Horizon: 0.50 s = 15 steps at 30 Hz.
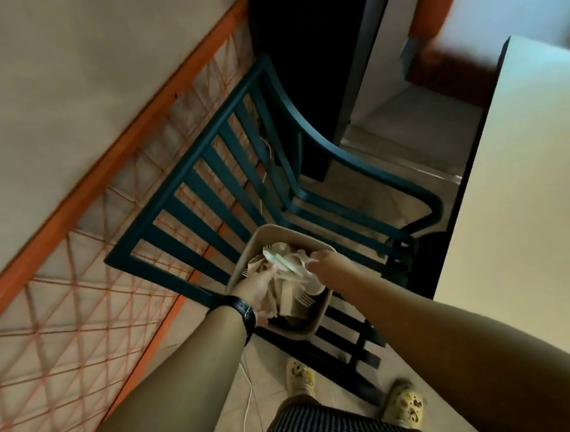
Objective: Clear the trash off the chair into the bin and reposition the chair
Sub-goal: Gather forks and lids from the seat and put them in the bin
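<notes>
A dark teal chair (206, 188) with a slatted back stands against the orange railing, its slatted seat (340, 327) in front of me. A beige bin (271, 231) sits at the seat, holding crumpled brown paper, a white flat piece (282, 258) and pale disposable forks (304, 297). My left hand (258, 287), with a black watch on the wrist, is down in the bin, gripping the paper trash. My right hand (321, 259) is at the bin's far right rim, its fingers on the other end of the white piece.
An orange railing (109, 168) with string netting runs along the left. A pale table (521, 197) stands close on the right. A thin white cable (248, 399) lies on the tiled floor by my feet (299, 375). A dark doorway opens behind the chair.
</notes>
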Each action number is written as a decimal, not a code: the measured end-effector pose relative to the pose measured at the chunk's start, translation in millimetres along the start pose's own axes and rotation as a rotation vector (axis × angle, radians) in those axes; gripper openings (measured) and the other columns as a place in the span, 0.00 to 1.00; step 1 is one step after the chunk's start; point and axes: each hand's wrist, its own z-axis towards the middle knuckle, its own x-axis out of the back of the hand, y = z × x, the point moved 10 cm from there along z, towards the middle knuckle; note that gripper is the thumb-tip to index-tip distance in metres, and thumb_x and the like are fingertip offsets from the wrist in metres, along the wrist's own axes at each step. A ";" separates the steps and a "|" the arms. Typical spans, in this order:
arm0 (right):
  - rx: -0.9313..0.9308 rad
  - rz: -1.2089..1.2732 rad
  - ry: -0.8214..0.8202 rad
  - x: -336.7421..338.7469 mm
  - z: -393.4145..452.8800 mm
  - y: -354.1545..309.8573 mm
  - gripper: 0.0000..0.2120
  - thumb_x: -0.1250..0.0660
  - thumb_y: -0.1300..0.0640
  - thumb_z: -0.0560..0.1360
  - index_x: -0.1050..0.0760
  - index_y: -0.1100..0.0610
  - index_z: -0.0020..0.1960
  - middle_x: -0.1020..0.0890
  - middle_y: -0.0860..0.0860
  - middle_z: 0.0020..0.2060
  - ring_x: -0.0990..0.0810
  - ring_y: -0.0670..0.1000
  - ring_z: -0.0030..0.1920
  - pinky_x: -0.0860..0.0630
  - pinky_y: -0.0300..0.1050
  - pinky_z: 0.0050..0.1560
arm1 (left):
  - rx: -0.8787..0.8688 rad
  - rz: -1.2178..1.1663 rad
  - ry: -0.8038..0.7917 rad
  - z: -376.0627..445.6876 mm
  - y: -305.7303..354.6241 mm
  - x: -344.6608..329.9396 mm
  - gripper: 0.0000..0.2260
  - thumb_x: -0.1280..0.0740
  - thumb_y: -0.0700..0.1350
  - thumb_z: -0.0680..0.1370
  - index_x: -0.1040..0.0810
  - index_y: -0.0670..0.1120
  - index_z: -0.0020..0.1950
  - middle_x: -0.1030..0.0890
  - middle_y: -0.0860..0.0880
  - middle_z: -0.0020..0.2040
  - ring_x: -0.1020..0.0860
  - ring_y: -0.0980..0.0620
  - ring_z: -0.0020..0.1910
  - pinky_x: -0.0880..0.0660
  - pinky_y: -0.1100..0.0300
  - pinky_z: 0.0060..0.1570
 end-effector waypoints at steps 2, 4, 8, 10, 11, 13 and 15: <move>0.007 0.026 0.042 4.4 -4.6 8.4 0.18 0.39 0.53 0.80 0.29 0.55 0.68 0.22 0.54 0.61 0.25 0.50 0.52 0.28 0.46 0.55 | -0.039 -0.010 0.045 -3.4 2.2 2.0 0.25 0.35 0.52 0.79 0.35 0.45 0.73 0.28 0.45 0.67 0.28 0.41 0.66 0.31 0.52 0.64; -0.005 0.079 0.096 11.0 -13.3 15.0 0.14 0.39 0.52 0.80 0.25 0.53 0.64 0.20 0.50 0.50 0.22 0.48 0.46 0.25 0.41 0.46 | -0.047 -0.008 0.081 -4.5 1.7 2.2 0.20 0.38 0.52 0.80 0.32 0.47 0.70 0.22 0.41 0.56 0.21 0.44 0.46 0.23 0.54 0.48; 0.055 0.091 0.175 27.3 -35.9 20.2 0.13 0.37 0.51 0.79 0.24 0.50 0.62 0.20 0.49 0.50 0.21 0.48 0.47 0.26 0.40 0.45 | -0.167 0.167 0.054 -10.8 14.6 -14.1 0.21 0.38 0.52 0.78 0.27 0.39 0.65 0.21 0.34 0.50 0.31 0.51 0.28 0.37 0.63 0.28; 0.076 0.124 0.163 31.1 -46.8 23.0 0.12 0.37 0.52 0.79 0.24 0.50 0.62 0.20 0.48 0.51 0.22 0.46 0.46 0.27 0.38 0.45 | -0.190 0.209 0.047 -16.5 18.9 -25.2 0.20 0.39 0.50 0.80 0.28 0.38 0.66 0.18 0.39 0.51 0.26 0.52 0.32 0.32 0.62 0.29; 0.087 0.142 0.161 33.5 -52.8 25.9 0.11 0.37 0.52 0.79 0.24 0.50 0.61 0.21 0.46 0.48 0.23 0.45 0.45 0.27 0.37 0.44 | -0.196 0.202 0.022 -21.1 20.5 -34.1 0.19 0.39 0.50 0.80 0.28 0.39 0.66 0.18 0.44 0.45 0.22 0.52 0.34 0.27 0.61 0.32; 0.105 0.184 0.162 39.8 -68.6 34.9 0.09 0.37 0.52 0.79 0.24 0.50 0.59 0.22 0.44 0.44 0.23 0.42 0.44 0.27 0.36 0.43 | -0.199 0.198 -0.061 -31.2 23.8 -61.1 0.18 0.40 0.48 0.81 0.29 0.39 0.67 0.21 0.45 0.47 0.19 0.45 0.53 0.22 0.53 0.53; 0.121 0.215 0.161 45.5 -81.1 43.5 0.08 0.36 0.52 0.79 0.24 0.49 0.58 0.22 0.43 0.43 0.22 0.42 0.45 0.25 0.37 0.46 | -0.223 0.255 -0.107 -41.7 28.2 -83.4 0.14 0.40 0.47 0.81 0.27 0.40 0.64 0.21 0.43 0.52 0.21 0.45 0.55 0.23 0.54 0.53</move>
